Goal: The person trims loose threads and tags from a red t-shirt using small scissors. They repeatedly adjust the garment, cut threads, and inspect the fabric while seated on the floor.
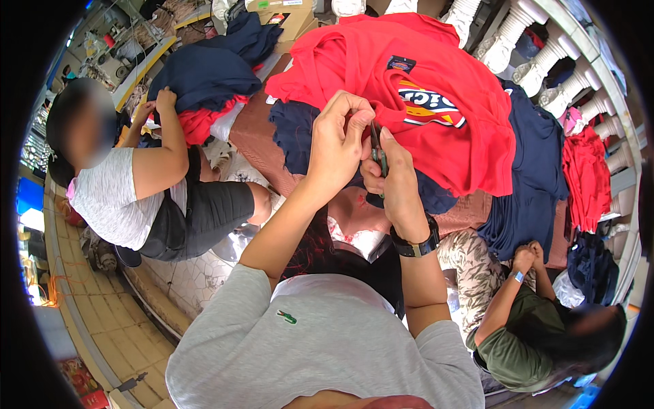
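Observation:
Both my hands are raised close together over a heap of red garments (327, 61) with a colourful printed patch on the chest of the top one. In my right hand (400, 180), which wears a dark wristwatch, I grip a small pair of thread snips (379, 151), its blades pointing up and away from me. The fingers of my left hand (335, 140) are pinched together right beside the blades. What they pinch, perhaps a thread or a bit of red cloth, is too small to make out. Dark navy cloth (294, 133) lies under the red pile.
A person in a light grey top (112, 191) sits on the left, handling navy garments (211, 68). Another, in a dark green top (521, 337), sits at right beside hanging navy cloth (524, 157). White balusters (521, 34) line the far right. A brown-covered table (255, 146) bears the piles.

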A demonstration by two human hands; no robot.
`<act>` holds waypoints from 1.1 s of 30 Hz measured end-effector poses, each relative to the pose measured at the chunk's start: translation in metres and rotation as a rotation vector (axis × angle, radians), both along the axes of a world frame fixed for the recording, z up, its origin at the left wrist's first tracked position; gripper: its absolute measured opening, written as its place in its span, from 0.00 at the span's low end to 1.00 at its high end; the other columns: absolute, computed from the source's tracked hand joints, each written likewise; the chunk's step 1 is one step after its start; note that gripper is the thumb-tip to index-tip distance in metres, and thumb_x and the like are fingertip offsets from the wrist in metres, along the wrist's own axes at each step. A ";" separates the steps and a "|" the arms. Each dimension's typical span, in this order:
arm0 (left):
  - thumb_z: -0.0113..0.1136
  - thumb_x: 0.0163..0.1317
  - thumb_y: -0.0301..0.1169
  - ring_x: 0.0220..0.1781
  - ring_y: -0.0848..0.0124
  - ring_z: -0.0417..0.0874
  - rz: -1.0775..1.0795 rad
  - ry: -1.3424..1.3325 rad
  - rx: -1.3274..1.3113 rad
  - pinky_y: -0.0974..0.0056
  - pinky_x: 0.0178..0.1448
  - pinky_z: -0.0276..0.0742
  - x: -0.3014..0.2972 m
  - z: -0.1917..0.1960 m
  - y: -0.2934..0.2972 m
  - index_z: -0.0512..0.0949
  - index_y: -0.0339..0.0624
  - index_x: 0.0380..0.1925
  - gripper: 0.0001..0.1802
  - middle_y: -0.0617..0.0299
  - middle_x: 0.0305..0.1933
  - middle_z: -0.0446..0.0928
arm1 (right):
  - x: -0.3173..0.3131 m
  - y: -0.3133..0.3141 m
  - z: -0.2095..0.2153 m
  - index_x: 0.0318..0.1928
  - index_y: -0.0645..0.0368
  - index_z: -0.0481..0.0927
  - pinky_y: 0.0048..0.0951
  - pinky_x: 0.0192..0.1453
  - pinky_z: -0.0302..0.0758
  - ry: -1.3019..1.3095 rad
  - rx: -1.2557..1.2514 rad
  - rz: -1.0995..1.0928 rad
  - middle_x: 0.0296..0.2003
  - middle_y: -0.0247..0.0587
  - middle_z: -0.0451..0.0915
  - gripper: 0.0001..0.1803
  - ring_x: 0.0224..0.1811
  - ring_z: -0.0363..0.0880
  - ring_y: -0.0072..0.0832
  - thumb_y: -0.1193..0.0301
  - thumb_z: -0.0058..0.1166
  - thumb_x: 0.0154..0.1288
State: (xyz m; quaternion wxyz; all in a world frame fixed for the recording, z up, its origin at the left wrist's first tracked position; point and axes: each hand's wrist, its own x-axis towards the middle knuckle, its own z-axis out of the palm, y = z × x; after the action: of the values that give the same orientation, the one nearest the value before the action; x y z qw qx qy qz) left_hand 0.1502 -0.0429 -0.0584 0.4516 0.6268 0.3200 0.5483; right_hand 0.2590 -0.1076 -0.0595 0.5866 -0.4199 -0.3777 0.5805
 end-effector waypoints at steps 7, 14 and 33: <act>0.54 0.75 0.27 0.27 0.81 0.73 -0.018 -0.046 0.096 0.72 0.33 0.72 0.001 -0.006 -0.001 0.74 0.35 0.35 0.08 0.63 0.36 0.74 | -0.001 0.007 0.003 0.31 0.55 0.71 0.19 0.18 0.45 0.123 0.005 0.000 0.18 0.23 0.60 0.24 0.14 0.50 0.12 0.53 0.36 0.81; 0.50 0.76 0.29 0.36 0.75 0.77 -0.019 -0.067 0.198 0.69 0.42 0.74 -0.020 -0.008 -0.001 0.75 0.35 0.34 0.11 0.61 0.36 0.73 | 0.010 -0.001 -0.004 0.28 0.53 0.66 0.19 0.20 0.44 -0.010 0.287 -0.122 0.17 0.22 0.58 0.25 0.16 0.50 0.11 0.52 0.33 0.81; 0.54 0.76 0.32 0.47 0.74 0.81 -0.225 0.108 -0.043 0.68 0.53 0.77 -0.034 -0.052 0.002 0.70 0.34 0.54 0.14 0.60 0.46 0.77 | 0.001 -0.006 -0.019 0.42 0.66 0.72 0.33 0.36 0.75 -0.884 0.236 -0.584 0.33 0.50 0.81 0.20 0.31 0.80 0.35 0.69 0.70 0.59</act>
State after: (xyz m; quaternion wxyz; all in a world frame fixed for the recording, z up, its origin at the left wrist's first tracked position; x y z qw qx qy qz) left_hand 0.1157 -0.0407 -0.1100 0.5056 0.6777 0.2832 0.4527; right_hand 0.2601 -0.1132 -0.0790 0.5518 -0.6429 -0.5186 0.1149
